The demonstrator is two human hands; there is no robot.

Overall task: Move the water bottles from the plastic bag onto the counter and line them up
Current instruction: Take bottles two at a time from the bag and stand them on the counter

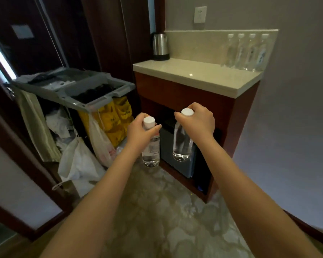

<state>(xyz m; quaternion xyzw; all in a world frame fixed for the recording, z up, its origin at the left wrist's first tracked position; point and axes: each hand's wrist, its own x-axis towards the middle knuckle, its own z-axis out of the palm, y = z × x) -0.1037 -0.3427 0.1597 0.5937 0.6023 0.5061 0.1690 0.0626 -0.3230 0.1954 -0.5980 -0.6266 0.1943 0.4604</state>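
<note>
Head view: both arms reach forward over a patterned carpet (166, 202), each hand carrying one clear water bottle in the air in front of a wooden cabinet (185, 97). The left hand (138, 132) curls its fingers and thumb round the neck of the left bottle (151, 149), just under its white cap. This bottle hangs with its long axis close to vertical, cap up and base down toward the carpet. The right hand (199, 120) pinches the right bottle (182, 144) at the top, fingers wrapped round the neck with the white cap showing between thumb and forefinger. That bottle also hangs cap up, its long axis slightly tilted so the base swings a little to the left. The two bottles are near each other but apart, both below the level of the counter (194, 75).

On the counter's far right end, a row of four bottles (246, 53) stands upright, caps up, side by side against the tiled back wall. A steel kettle (159, 46) stands at the counter's far left corner. A wall socket (200, 14) sits above.

To the left stands a grey cleaning cart (73, 86), with white plastic bags (78, 161) hanging at its near side, beside the left forearm.
</note>
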